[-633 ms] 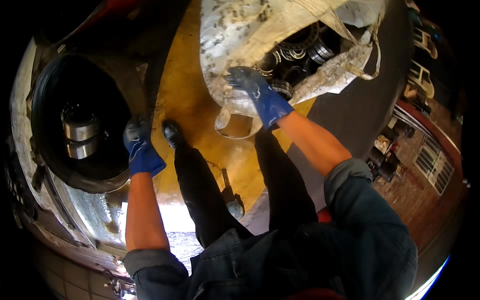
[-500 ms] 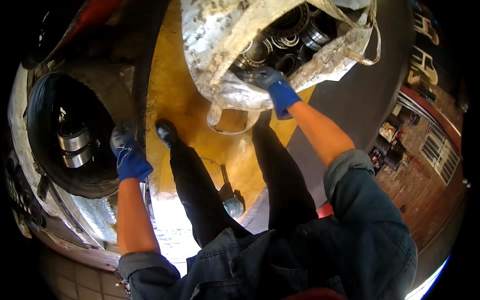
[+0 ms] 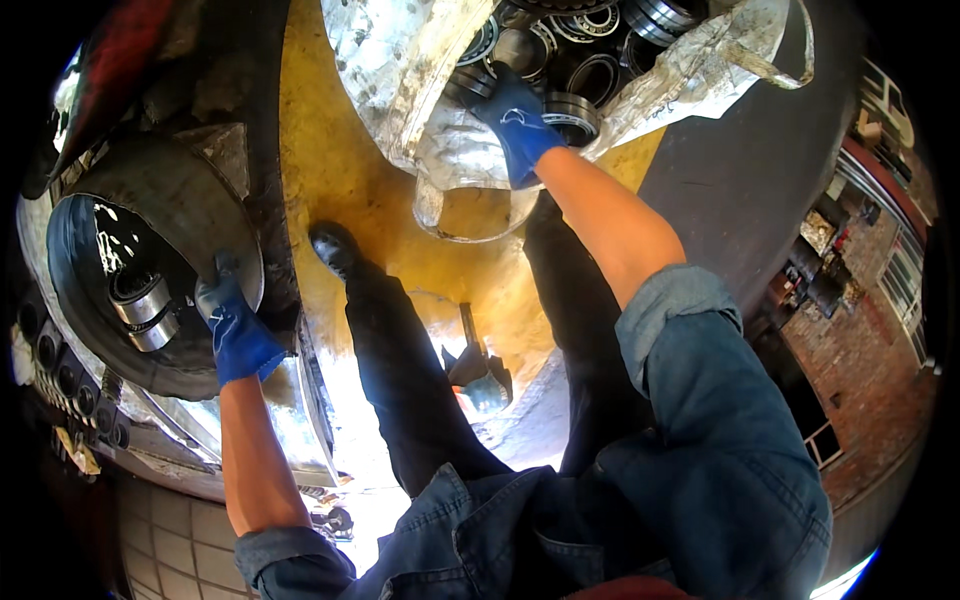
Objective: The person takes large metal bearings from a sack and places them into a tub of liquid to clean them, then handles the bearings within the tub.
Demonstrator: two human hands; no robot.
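Note:
My right hand (image 3: 515, 125), in a blue and grey glove, reaches into a dirty white bulk bag (image 3: 375, 85). Its fingers curl at a steel bearing (image 3: 470, 82) by the bag's near wall, partly hiding it. Beside that hand lies another ring bearing (image 3: 572, 112), with several more behind. On the left, my left hand (image 3: 228, 315), gloved alike, is closed on the rim of a round black tub (image 3: 225, 215). Inside the tub, two shiny steel rings (image 3: 145, 310) sit stacked in dark liquid, leaning a little.
Yellow floor (image 3: 320, 150) lies under my feet, with dark grey flooring at the right. A tool with a dark handle (image 3: 468, 330) stands between my legs. The bag's strap loop (image 3: 475, 225) hangs at its front. Machine parts (image 3: 820, 270) lie by brickwork at the far right.
My right hand has gone deeper into the bag among the bearings. My left hand has shifted slightly left onto the tub's rim, whose near side now bends inward. The view has moved too.

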